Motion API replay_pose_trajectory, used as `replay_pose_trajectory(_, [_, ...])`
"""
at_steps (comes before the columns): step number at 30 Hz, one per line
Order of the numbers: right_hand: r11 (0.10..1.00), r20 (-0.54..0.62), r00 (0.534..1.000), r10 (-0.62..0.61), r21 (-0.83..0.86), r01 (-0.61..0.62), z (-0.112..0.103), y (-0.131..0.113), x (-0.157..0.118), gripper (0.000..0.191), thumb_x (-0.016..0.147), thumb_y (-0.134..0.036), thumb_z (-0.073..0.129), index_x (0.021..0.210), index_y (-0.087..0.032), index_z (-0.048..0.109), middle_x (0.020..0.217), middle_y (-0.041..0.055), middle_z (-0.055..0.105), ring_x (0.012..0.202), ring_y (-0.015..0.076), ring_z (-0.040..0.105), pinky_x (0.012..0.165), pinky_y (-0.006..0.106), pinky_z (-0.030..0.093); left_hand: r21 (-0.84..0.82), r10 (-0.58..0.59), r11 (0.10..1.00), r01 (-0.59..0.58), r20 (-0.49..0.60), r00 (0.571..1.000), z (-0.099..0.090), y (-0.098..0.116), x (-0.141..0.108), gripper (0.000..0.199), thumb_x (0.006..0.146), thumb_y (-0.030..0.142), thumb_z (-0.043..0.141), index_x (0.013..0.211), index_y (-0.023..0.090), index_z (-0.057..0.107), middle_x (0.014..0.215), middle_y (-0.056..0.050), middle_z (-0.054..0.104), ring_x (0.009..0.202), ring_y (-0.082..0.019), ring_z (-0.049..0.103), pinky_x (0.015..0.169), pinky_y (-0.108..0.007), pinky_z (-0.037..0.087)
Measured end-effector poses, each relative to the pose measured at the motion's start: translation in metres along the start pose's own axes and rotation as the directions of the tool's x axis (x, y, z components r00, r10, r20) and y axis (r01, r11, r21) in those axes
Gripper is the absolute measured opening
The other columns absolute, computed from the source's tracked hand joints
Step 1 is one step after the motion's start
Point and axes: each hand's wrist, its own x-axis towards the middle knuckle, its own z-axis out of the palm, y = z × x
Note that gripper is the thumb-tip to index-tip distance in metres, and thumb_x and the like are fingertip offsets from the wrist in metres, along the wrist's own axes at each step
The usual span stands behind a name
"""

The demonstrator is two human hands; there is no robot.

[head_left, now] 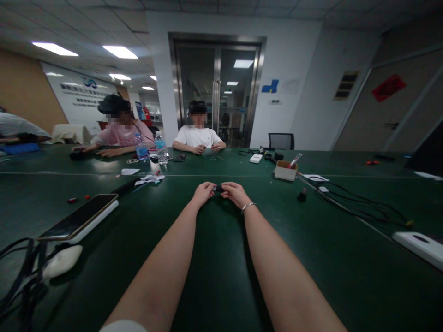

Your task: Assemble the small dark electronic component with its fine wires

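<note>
Both arms reach out over the green table (pixel 221 258), and the hands meet near its middle. My left hand (pixel 204 192) pinches the left, greyish end of a small dark cylindrical object (pixel 218 188). At its black right end, the fingers of my right hand (pixel 235 193) are closed round it. The object lies level between the fingertips, just above the tabletop. Its exact kind is too small to make out, and the fingers hide both ends. A silver bracelet (pixel 248 207) circles the right wrist.
To the left lie a phone on a white box (pixel 83 216), black cables (pixel 26 276) and a white rounded thing (pixel 64 261). A small black object (pixel 302 194), a small box (pixel 285 171) and cables are right. Water bottles (pixel 161 148) stand farther back, near two seated people.
</note>
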Motion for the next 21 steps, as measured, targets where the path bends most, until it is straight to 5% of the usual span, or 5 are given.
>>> replay_pose_trajectory(17, [1.000,0.017,1.000,0.002,0.021,-0.002,-0.0002,-0.0017,-0.0018,0.006,0.077,-0.008,0.064,0.082,-0.011,0.064,0.059,0.0019,0.063,0.047,0.0081,0.060,0.044,0.015,0.050,-0.037,-0.020,0.999,0.021,0.035,0.999,0.0012,-0.0001,0.0007,0.022,0.083,0.026,0.051,0.095,0.012,0.061,0.055,0.002,0.051,0.045,-0.007,0.046,0.044,-0.018,0.034])
replay_pose_trajectory(21, [1.000,0.015,1.000,0.003,0.019,-0.003,-0.0001,-0.0018,-0.0019,0.008,0.078,-0.005,0.060,0.083,-0.010,0.063,0.058,0.0016,0.063,0.046,0.0076,0.060,0.044,0.014,0.050,-0.068,0.013,0.998,-0.012,0.018,1.000,0.0020,0.0000,0.0000,0.021,0.076,0.014,0.054,0.095,0.012,0.062,0.061,0.002,0.055,0.049,-0.006,0.047,0.049,-0.018,0.037])
